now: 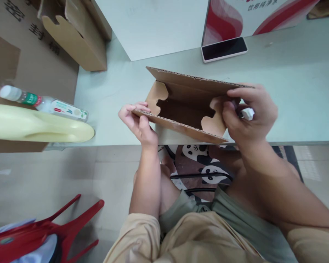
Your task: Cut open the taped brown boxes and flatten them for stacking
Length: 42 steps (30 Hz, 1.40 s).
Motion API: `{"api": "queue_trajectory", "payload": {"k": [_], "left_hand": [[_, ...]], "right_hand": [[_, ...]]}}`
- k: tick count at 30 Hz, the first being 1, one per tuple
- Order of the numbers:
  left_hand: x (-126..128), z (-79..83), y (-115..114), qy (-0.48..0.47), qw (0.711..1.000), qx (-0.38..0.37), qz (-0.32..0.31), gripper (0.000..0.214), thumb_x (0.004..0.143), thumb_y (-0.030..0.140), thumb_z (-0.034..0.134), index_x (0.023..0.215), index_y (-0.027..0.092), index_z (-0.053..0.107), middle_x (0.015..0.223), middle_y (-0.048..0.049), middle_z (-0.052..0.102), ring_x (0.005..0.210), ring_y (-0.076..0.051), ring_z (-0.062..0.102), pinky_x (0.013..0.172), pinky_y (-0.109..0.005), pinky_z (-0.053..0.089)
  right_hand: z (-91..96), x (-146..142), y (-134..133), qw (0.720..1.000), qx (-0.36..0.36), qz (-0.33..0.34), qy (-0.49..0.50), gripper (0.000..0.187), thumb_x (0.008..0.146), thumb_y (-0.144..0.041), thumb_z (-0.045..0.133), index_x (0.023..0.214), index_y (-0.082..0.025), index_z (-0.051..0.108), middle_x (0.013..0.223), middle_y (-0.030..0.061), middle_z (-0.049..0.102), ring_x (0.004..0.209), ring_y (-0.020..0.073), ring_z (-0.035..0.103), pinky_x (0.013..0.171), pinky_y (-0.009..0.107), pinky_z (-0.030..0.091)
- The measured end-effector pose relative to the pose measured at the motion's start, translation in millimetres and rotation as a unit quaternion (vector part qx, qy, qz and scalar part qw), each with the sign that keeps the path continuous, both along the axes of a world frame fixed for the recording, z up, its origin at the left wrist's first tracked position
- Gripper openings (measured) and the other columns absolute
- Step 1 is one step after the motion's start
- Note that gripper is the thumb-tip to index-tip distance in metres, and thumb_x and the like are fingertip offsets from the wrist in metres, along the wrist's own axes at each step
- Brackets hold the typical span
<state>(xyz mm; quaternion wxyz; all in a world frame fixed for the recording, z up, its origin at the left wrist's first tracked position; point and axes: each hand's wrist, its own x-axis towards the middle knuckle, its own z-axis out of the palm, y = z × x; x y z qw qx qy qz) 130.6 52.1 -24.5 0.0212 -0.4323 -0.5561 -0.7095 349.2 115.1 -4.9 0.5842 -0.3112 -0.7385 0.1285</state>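
Two bare hands clamp an open cardboard box at the table's near edge, left hand pinching its left end, right hand gripping its right flap.

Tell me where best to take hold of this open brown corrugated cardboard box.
Probably at the short ends of the brown corrugated cardboard box, coming in from left and right. The long walls are thin single sheets, while each end has a curved flap folded inward; the left hand and right hand pinch there.
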Motion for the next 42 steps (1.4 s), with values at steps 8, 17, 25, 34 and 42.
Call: {"api": "queue_trajectory", "payload": {"k": [8,17,25,34,42], "left_hand": [[-11,-14.9,-1,0.102,0.988,-0.113,0.04,0.057,0.094,0.068,0.032,0.131,0.026,0.044,0.133,-0.0096,0.054,0.129,-0.024,0.055,0.111,-0.04,0.043],[-16,-6.1,0,0.116,0.981,-0.157,-0.008,0.058,0.092,0.068,0.043,0.134,0.03,0.057,0.138,-0.0084,0.055,0.139,-0.027,0.048,0.12,-0.046,0.035],[-19,-1.3,0,0.161,0.971,-0.172,-0.029,0.05,0.096,0.06,0.044,0.116,0.024,0.072,0.135,-0.01,0.058,0.127,-0.025,0.057,0.115,-0.043,0.043],[-24,-4.2,-4,0.15,0.976,-0.159,-0.014,0.042,0.096,0.052,0.048,0.112,0.023,0.075,0.128,-0.0091,0.061,0.125,-0.023,0.058,0.113,-0.042,0.044],[-49,-8.2,-5,-0.005,0.993,-0.112,0.024,0.03,0.085,0.034,0.057,0.104,0.019,0.075,0.121,-0.0071,0.066,0.124,-0.021,0.06,0.114,-0.038,0.043]], "right_hand": [[-8.2,-2,3,0.998,-0.011,0.044,0.044,0.046,0.084,-0.011,0.059,0.124,-0.034,0.058,0.102,-0.0017,0.075,0.088,0.0177,0.074,0.065,0.03,0.059],[-6.6,4,8,0.996,0.008,0.088,0.008,0.02,0.09,-0.035,0.056,0.085,-0.027,0.073,0.083,0.001,0.076,0.085,0.0228,0.075,0.088,0.047,0.063],[-12.8,7,10,0.996,-0.024,0.085,0.018,0.027,0.089,-0.04,0.052,0.079,-0.028,0.074,0.08,0.0003,0.076,0.084,0.0236,0.074,0.09,0.051,0.062],[-9.6,10,8,0.998,0.01,0.06,0.017,0.024,0.092,-0.037,0.052,0.088,-0.026,0.073,0.091,0.0025,0.076,0.093,0.0239,0.074,0.09,0.048,0.061],[-15.9,18,9,0.995,-0.035,-0.061,-0.077,0.024,0.09,-0.023,0.049,0.103,-0.021,0.069,0.096,0.0069,0.075,0.086,0.0209,0.072,0.073,0.035,0.057]]}}
